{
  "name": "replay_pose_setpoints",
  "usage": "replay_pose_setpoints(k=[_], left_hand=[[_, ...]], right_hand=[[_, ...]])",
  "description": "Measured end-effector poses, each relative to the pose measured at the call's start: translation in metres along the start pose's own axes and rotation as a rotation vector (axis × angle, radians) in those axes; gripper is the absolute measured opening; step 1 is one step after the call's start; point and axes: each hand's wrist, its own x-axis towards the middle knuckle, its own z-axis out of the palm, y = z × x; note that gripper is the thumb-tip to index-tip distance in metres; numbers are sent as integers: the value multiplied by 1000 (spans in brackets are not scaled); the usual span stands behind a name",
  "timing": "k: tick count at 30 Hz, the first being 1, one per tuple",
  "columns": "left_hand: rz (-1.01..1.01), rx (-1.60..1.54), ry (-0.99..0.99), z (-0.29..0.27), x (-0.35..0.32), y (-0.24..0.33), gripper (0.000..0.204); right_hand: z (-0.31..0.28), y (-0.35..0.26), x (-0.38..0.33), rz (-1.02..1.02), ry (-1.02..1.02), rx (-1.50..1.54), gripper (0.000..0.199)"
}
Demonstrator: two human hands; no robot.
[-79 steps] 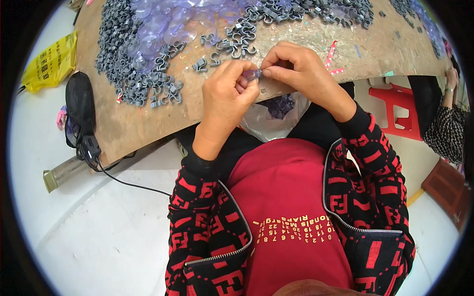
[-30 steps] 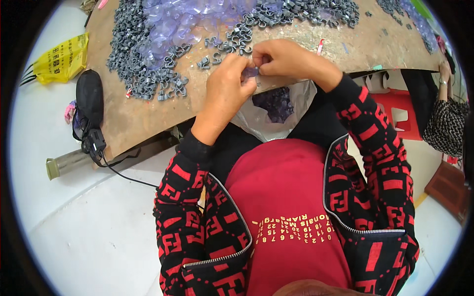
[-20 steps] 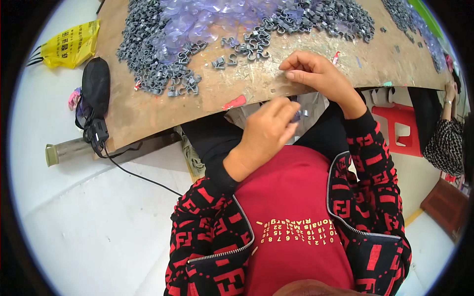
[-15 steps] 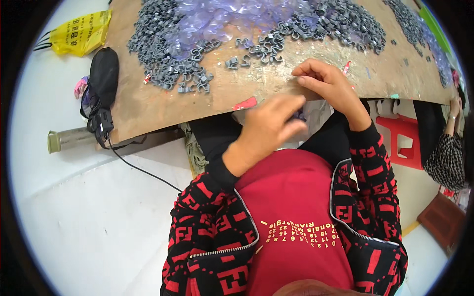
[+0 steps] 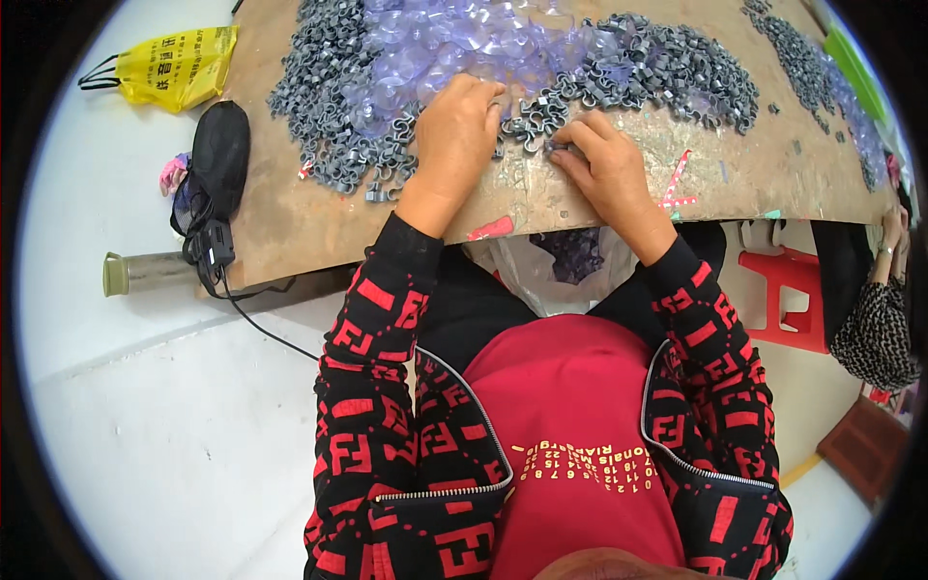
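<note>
My left hand (image 5: 456,145) reaches over the front of a heap of clear, purple-tinted plastic suction cups (image 5: 440,48). Its fingers are curled and pinched together at the heap's edge; whatever is between them is hidden. Lower and to the right, my right hand (image 5: 609,169) hovers just above the tabletop, thumb and forefinger closed on a small grey plastic clip (image 5: 553,146). Loose grey clips (image 5: 532,126) lie just beyond its fingertips. More grey clips are heaped left (image 5: 329,106) and right (image 5: 667,68) of the clear pieces.
Below the worn brown table's (image 5: 319,227) edge, a whitish plastic bag (image 5: 532,280) between my legs holds purple pieces. A black pouch (image 5: 220,155) with a cable and a yellow bag (image 5: 184,68) sit left. At right are a red stool (image 5: 783,300) and another person's arm (image 5: 884,251).
My left hand has moved from above my lap, up and forward to the heap. My right hand has shifted slightly left and now pinches a grey clip.
</note>
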Motion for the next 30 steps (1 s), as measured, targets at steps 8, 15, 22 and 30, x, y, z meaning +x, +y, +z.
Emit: replay_pose_setpoints(k=[8, 15, 22, 30], left_hand=[[-165, 77, -268, -11, 10, 28, 28], [-140, -33, -88, 0, -1, 10, 20], [-719, -1076, 81, -16, -6, 34, 22], [-873, -1801, -136, -28, -34, 93, 14]], right_hand=[[-1, 1, -3, 187, 78, 270, 11], [-10, 14, -6, 462, 8, 802, 15], [-45, -13, -5, 419, 40, 1015, 21], [-66, -40, -20, 428, -32, 1008, 22]])
